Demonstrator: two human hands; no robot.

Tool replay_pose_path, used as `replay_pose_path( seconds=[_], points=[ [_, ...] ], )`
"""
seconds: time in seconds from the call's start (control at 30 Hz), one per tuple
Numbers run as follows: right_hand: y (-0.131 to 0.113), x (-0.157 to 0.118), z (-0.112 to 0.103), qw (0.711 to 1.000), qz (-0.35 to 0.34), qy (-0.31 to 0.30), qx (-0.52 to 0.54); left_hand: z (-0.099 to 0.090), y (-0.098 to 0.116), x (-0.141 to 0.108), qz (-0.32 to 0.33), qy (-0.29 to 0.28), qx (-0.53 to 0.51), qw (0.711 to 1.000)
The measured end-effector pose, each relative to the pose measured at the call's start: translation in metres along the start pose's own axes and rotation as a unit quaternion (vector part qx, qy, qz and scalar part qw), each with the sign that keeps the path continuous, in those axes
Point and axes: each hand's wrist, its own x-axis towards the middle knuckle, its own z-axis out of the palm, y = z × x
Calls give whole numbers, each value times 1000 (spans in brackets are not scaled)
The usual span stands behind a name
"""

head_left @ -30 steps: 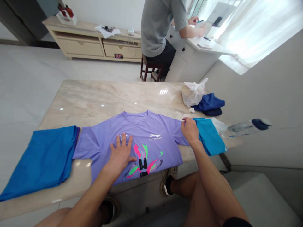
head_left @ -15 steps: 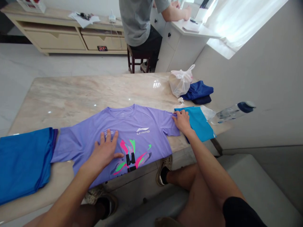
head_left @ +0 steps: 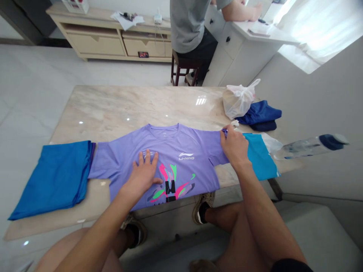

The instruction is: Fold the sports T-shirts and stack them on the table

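Note:
A purple T-shirt (head_left: 198, 147) with a white logo and a colourful print lies spread on the marble table (head_left: 119, 102), its lower part hanging over the near edge. My left hand (head_left: 144, 172) rests flat on the shirt's chest, fingers spread. At the shirt's right sleeve end, my right hand (head_left: 235, 145) has its fingers closed on the sleeve's edge. Folded blue cloth (head_left: 59, 173) lies by the other sleeve at the left, with a dark purple edge under it. A lighter blue folded cloth (head_left: 261, 156) sits just right of my right hand.
A white plastic bag (head_left: 238, 101) and dark blue cloth (head_left: 262, 115) are at the table's back right. A clear bottle (head_left: 309, 146) with a blue cap lies near the right end. Beyond the table, a person in a grey shirt (head_left: 187, 26) sits on a stool by a white desk.
The view has shifted left, so things appear further right. My right hand has gone from resting with looser fingers to pinching the sleeve end. My left hand stays flat on the shirt.

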Motion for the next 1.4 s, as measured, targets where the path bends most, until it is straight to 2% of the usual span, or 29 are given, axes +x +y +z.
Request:
replay_pose_path(
  seconds=[0.1,0.17,0.23,0.3,0.33,0.37,0.4,0.47,0.53,0.57,0.63,0.7,0.9,1.0,1.07,1.23,1.3,1.4],
  points=[
    [-26,-4,-5,999,-2,11,43,-5,1,-3,-1,-8,-4,1000],
    [-47,-7,1,989,-18,-6,147,-6,2,-4,-1,-10,2,1000],
    [-68,-8,12,947,-42,-71,310,-7,1,-4,0,-11,5,1000],
    [-83,-8,25,874,-46,-140,462,-6,0,-5,3,-8,5,1000],
    [-87,-8,31,845,-40,-157,509,-5,0,-5,5,-6,6,1000],
    [-89,-8,36,833,-32,-159,529,-4,-1,-5,7,-4,6,1000],
    [-88,-8,39,838,-29,-152,524,-4,-2,-6,10,-2,5,1000],
    [-79,-9,41,880,-56,-137,450,-3,-4,-8,14,4,1,1000],
    [-65,-14,40,924,-127,-145,331,-2,-5,-9,16,14,-5,1000],
    [-59,-17,39,934,-172,-158,271,-2,-5,-10,16,20,-8,1000],
    [-51,-27,37,932,-249,-191,182,-1,-6,-10,18,26,-11,999],
    [-48,-40,38,918,-295,-224,138,-1,-5,-9,18,27,-13,999],
    [-59,-69,50,877,-376,-278,110,4,-2,-4,20,43,-6,999],
    [-64,-66,50,850,-385,-328,145,4,0,-2,15,37,-1,999],
    [-68,-58,49,847,-372,-340,167,3,1,-2,9,32,0,999],
    [-87,-21,61,928,-297,-186,129,-2,3,-4,10,26,13,1000],
    [-95,-10,70,937,-279,-169,123,-3,3,-4,11,24,15,1000],
    [-104,-4,80,939,-273,-177,109,-2,0,-5,13,22,11,1000]
  ],
)
